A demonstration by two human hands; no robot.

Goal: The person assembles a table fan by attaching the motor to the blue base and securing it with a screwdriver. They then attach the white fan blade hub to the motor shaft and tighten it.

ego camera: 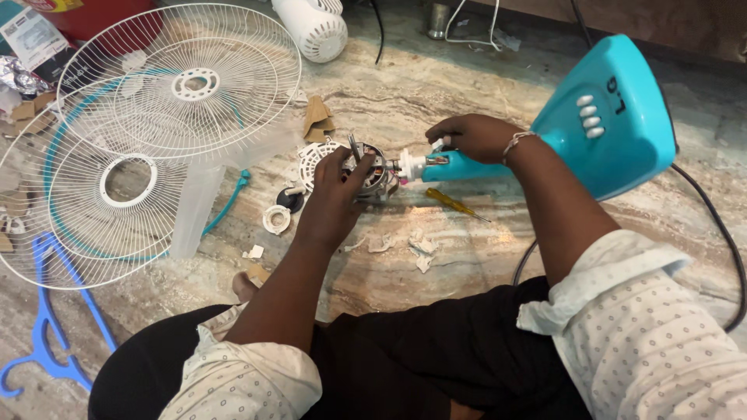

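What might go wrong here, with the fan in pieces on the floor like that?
1. The left hand grips the bare motor by its metal parts; a slip might pinch fingers.
2. Small loose parts, like the white ring and the screwdriver, lie near the knees and might get knocked away.
3. The black cord loops beside the right arm and could snag.

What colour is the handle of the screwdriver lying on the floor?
The screwdriver has a translucent yellow handle, seen in the head view, lying below the turquoise fan stand.
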